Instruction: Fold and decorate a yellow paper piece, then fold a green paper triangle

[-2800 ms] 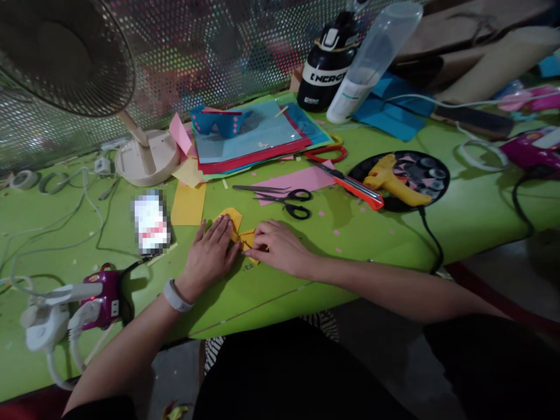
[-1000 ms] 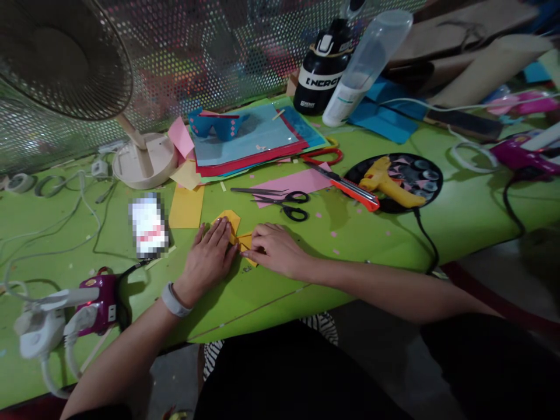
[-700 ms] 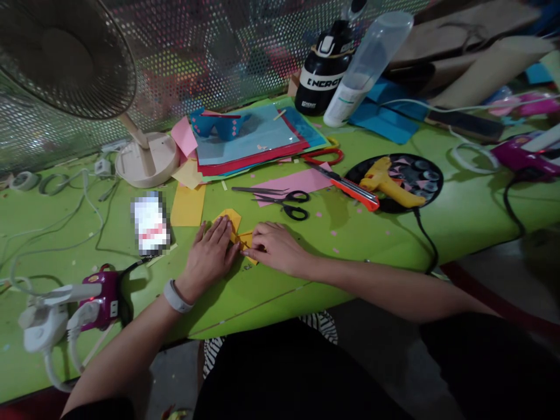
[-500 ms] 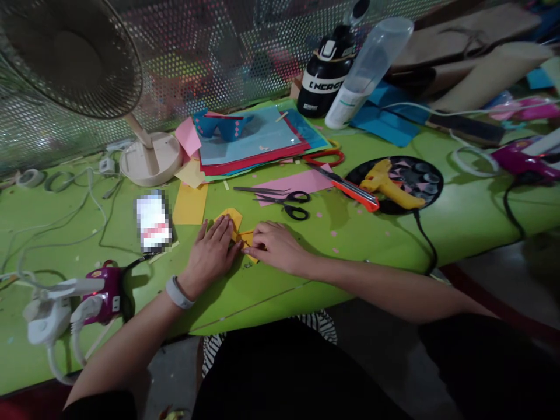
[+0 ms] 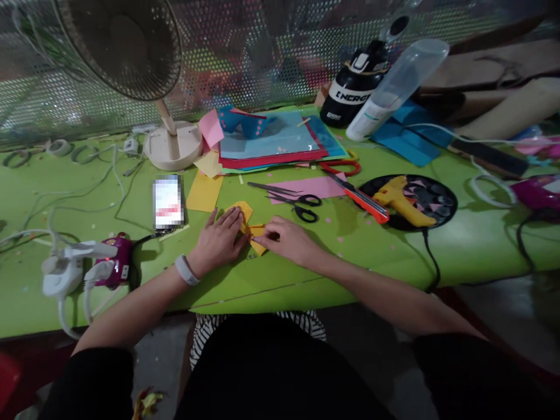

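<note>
A folded orange-yellow paper (image 5: pixel 245 210) lies on the green table near its front edge. My left hand (image 5: pixel 221 238) rests flat on the left part of it, fingers stretched out, with a pale band at the wrist. On the paper's right side, my right hand (image 5: pixel 286 240) pinches a folded flap between thumb and fingers. Black-handled scissors (image 5: pixel 306 207) and dark tweezers (image 5: pixel 273 188) lie just beyond my right hand, partly over a pink paper strip (image 5: pixel 329 185). A flat orange-yellow sheet (image 5: pixel 203 191) lies behind my left hand.
A phone (image 5: pixel 168 201), a power strip (image 5: pixel 114 262) and a fan (image 5: pixel 172 146) stand left. Behind are stacked coloured sheets (image 5: pixel 280 140) and a black bottle (image 5: pixel 350 93). To the right are an orange cutter (image 5: pixel 365 201) and a yellow glue gun (image 5: pixel 402 201) on a black tray.
The head view has shifted, so the table items appear further right. My right fingers have opened into a rounder pinch at the flap; my left hand still presses the paper.
</note>
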Motion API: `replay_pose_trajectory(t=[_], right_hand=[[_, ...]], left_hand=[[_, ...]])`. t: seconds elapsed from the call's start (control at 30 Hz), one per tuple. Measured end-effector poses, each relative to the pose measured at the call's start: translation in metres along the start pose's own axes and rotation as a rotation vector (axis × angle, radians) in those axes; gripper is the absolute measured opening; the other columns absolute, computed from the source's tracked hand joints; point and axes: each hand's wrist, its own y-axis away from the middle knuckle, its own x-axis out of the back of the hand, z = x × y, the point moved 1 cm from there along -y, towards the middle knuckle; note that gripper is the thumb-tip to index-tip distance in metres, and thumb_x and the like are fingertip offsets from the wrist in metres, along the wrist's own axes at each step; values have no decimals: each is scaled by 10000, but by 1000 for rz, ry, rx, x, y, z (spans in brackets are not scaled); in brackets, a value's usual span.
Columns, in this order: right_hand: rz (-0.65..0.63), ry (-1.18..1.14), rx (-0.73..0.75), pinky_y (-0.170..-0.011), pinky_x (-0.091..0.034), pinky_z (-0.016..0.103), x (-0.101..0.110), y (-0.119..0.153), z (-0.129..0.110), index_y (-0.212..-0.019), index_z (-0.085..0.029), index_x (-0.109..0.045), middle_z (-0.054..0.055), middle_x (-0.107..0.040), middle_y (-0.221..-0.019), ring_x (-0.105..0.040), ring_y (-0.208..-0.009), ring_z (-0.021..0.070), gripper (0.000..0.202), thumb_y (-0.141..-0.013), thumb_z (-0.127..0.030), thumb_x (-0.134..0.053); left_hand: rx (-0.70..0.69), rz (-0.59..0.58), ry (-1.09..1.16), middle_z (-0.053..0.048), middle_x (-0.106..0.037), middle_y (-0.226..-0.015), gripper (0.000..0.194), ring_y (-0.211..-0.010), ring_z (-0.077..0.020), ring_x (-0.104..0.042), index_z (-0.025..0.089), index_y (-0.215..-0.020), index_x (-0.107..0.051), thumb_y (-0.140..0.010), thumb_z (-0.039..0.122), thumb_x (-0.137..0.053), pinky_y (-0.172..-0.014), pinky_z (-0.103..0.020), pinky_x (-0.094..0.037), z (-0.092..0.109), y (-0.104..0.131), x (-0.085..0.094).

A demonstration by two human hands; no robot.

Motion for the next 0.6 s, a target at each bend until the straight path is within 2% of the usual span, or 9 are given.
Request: replay_pose_trajectory(t=[0.1,0.17,0.23,0.4,0.6], right_hand=[[44,139,160,-823,-491,380,7,13,-4,-930,-176,-706,103,-664,-1023,-605,-957,230,378,-936,-496,-506],[31,283,335,-961,-440,455,6,24,-7,-1154,-146,-668,151,-613,-1260,-526,-1181,293,504,-940,-550,-454],[7,395,453,-1038,-380,494,2,33,-8,-1300,-104,-583,180,-526,-1399,-432,-1306,326,652,-926,-611,-415],[12,468,527,-1104,-322,499,-11,42,-2,-1380,-27,-487,195,-481,-1444,-380,-1369,327,810,-909,-674,-362],[-11,446,535,-1132,-304,493,-15,43,5,-1463,-22,-361,193,-429,-1478,-330,-1412,319,917,-883,-731,-312]], left_hand=[[1,-9,12,-140,-450,-1478,539,-1384,-259,-403,95,-1377,-473,-987,439,-333,-1178,-498,-225,-1,1,0],[-6,-12,12,-135,-446,-1482,538,-1389,-250,-397,101,-1383,-466,-984,439,-339,-1183,-494,-211,-1,1,0],[-6,-13,6,-127,-444,-1485,527,-1391,-241,-395,116,-1387,-463,-983,432,-341,-1186,-494,-197,-2,1,0],[-11,-20,-7,-125,-428,-1496,518,-1386,-240,-402,130,-1391,-460,-990,422,-312,-1187,-501,-178,-1,0,1],[-8,-31,-12,-126,-422,-1499,532,-1389,-236,-398,116,-1394,-453,-988,433,-321,-1190,-504,-171,-2,0,1]])
